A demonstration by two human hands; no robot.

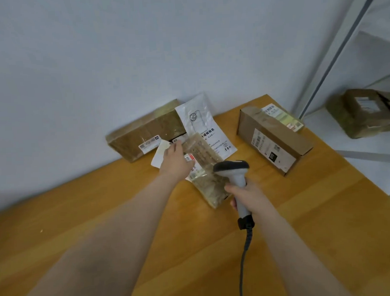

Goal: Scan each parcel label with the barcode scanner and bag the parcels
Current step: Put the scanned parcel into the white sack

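Padded parcel (205, 167) sits at frame centre over the bench (125, 218) — it looks light, soft and film-slick, best held by an edge. Left hand (175, 161) grips its upper-left edge; right hand (247, 196) clasps the barcode scanner (231, 167).

Tally as I count it.

- Cardboard boxes: 3. These are a long flat box (144, 132) at the wall, a second box (276, 142) on the right of the table (103, 219), and a third box (362, 116) off the table to the right.
- Soft parcels: 3. One is a brown padded mailer (203, 152), one a large white printed pouch (201, 120), one a small white packet (159, 155).
- Barcode scanner (235, 170): 1, with 1 cable (243, 268).
- Labels I can make out: 5. There is 1 on the long flat box (149, 144), 2 on the second box (282, 116) (272, 149), 1 on the third box (366, 104) and 1 on the padded mailer (194, 173).
- Table: 1.
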